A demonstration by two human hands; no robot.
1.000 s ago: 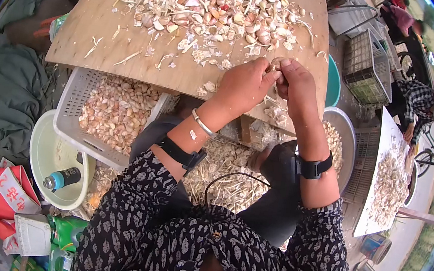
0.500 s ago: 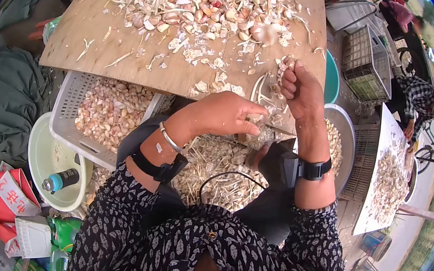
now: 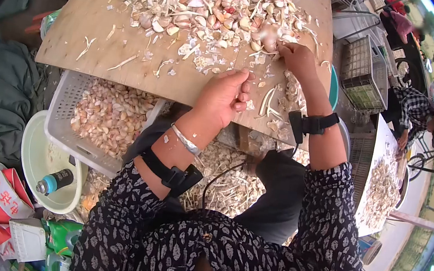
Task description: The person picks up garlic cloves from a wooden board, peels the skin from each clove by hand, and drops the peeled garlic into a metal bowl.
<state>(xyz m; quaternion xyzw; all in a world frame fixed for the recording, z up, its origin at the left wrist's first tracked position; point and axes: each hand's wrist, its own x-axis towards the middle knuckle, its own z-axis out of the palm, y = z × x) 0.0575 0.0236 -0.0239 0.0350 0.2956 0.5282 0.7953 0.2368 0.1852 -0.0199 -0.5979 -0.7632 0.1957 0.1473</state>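
Observation:
My left hand [image 3: 222, 95] is held over the near edge of the wooden board [image 3: 122, 63], its fingers curled in; anything inside is hidden. My right hand [image 3: 298, 61] reaches to the right side of the garlic pile [image 3: 206, 8], thumb and fingers pinched at a whole garlic bulb [image 3: 269, 39]. Loose cloves, dry stalks and papery skins are spread over the board. Some pale stems [image 3: 269, 103] lie between my hands, near the board's edge.
Below the board on the left sits a white crate [image 3: 88, 152] of cloves, beside a pale basin [image 3: 30, 146] holding a bottle [image 3: 55, 181]. Skins cover the ground between my legs. A co-worker [image 3: 420, 110] is at another table on the right.
My right hand has moved forward to the pile's edge. My left hand has moved up over the board, and its fingers have curled in.

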